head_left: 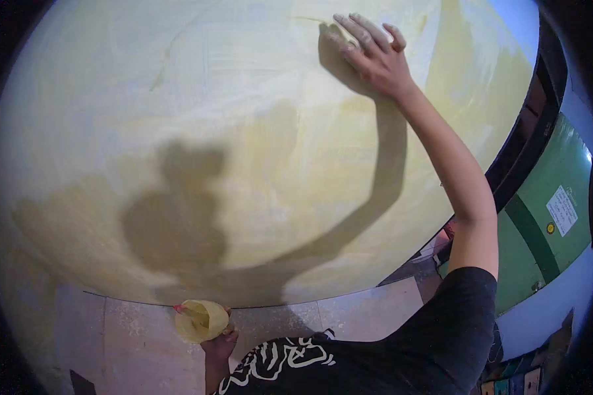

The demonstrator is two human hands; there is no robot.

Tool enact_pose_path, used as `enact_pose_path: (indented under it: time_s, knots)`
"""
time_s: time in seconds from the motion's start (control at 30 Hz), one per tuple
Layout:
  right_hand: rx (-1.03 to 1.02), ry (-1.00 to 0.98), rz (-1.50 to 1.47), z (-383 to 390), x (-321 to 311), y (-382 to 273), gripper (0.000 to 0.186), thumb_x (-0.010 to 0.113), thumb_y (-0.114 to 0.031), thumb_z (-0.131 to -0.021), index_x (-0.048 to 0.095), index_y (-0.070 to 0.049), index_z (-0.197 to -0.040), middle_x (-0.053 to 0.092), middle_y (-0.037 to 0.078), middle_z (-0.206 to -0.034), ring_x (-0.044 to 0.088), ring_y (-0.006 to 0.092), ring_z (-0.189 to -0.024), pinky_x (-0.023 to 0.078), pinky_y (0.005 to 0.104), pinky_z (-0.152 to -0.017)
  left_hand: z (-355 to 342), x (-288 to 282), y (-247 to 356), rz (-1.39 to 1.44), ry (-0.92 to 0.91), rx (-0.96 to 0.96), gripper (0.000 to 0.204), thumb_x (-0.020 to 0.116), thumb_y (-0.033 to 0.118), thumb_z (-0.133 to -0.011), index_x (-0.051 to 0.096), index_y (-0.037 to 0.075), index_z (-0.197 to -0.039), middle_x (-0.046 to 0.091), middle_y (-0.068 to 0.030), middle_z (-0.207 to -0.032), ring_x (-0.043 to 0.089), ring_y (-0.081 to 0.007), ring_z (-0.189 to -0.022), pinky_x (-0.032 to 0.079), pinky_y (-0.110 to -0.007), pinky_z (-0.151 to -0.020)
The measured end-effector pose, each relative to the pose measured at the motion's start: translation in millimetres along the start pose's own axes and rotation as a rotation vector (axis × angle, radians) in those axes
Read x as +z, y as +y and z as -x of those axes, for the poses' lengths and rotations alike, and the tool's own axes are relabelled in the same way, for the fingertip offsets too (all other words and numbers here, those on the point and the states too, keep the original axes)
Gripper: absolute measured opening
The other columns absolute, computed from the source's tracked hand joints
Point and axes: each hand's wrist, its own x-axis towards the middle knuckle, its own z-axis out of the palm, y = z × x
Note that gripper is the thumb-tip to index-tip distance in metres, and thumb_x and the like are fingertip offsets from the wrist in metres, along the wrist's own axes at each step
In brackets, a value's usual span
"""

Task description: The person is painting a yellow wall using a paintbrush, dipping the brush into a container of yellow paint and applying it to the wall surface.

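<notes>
Patchy yellow wall [257,99] ahead! Our L hand [224,344] grips the cup [216,317], near left: prob. light, bit flexy, best held round its side. R hand [383,69], far right: we can't tell its grip.

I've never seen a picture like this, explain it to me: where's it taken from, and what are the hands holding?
There's no machine, just a person's two bare hands. This one picture comes from a wide fisheye camera worn on the head, so straight edges bend. The right hand, fingers smeared pale, is raised at a yellowish wall and holds nothing that I can see; whether it touches is unclear. Uneven pale patches and the person's shadow cover the wall. Below, the left hand holds a yellowish cup-shaped container above a tiled floor.
</notes>
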Motion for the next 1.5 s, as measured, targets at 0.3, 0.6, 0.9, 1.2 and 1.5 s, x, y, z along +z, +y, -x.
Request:
enact_pose_path:
  time_s: [0.3,0.6,0.9,1.2,1.5]
  knots:
    - [0.403,-0.242,-0.260,25,-14,-73,0.076,0.048,-0.071,-0.087,0.041,-0.029,-0.150,0.032,0.008,-0.158,0.024,0.0255,-0.147,-0.002,0.0519,-0.117,16,-23,7,-0.030,0.052,-0.031,0.070,0.048,0.062,-0.092,0.038,0.018,-0.146,0.049,-0.0183,-0.137,0.061,-0.0252,-0.079,0.046,-0.034,-0.060]
    - [1.258,-0.359,-0.779,82,-141,-192,0.086,0.046,-0.054,-0.097,0.010,-0.004,-0.157,0.002,0.027,-0.161,0.000,0.0420,-0.150,-0.001,0.0609,-0.114,5,-18,-15,-0.107,0.035,-0.095,0.069,0.052,0.059,-0.092,0.038,0.017,-0.146,0.045,-0.0177,-0.141,0.060,-0.0278,-0.083,0.047,-0.037,-0.065]
    - [1.549,-0.467,-1.018,190,-212,-252,0.074,0.054,-0.034,-0.098,0.019,0.001,-0.153,0.020,0.025,-0.158,0.017,0.0375,-0.148,0.010,0.0501,-0.118,-30,-8,-79,-0.135,0.019,-0.139,0.073,0.057,0.059,-0.089,0.037,0.018,-0.147,0.044,-0.0162,-0.142,0.058,-0.0249,-0.085,0.046,-0.035,-0.067]
    - [1.739,-0.448,-1.600,180,-233,-212,0.063,0.053,-0.027,-0.099,0.028,-0.003,-0.152,0.033,0.015,-0.155,0.034,0.0265,-0.143,0.029,0.0380,-0.112,-69,14,-141,-0.102,0.085,-0.264,0.072,0.056,0.057,-0.089,0.038,0.018,-0.147,0.049,-0.0177,-0.139,0.058,-0.0259,-0.080,0.046,-0.036,-0.063]
    - [1.716,-0.754,-1.883,219,-265,-205,0.037,0.056,0.001,-0.091,0.057,0.003,-0.129,0.065,0.012,-0.124,0.060,0.0184,-0.113,0.044,0.0304,-0.094,-95,38,-198,-0.786,0.170,-0.188,0.063,0.058,0.054,-0.089,0.048,0.016,-0.139,0.055,-0.0135,-0.134,0.059,-0.0312,-0.112,0.053,-0.046,-0.090]
